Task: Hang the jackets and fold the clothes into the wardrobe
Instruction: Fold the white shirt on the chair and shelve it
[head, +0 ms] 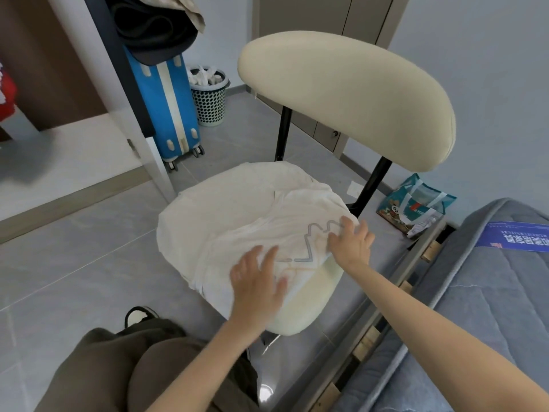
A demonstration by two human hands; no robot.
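The white T-shirt (237,215) lies spread across the chair seat (300,313), my left hand (257,281) pressing flat with splayed fingers on it near the seat's front edge, my right hand (352,242) touching it with relaxed, uncurled fingertips at the right edge.

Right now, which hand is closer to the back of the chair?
The right hand, at the white shirt's far edge beside the chair's black post. The left hand rests nearer the seat's front.
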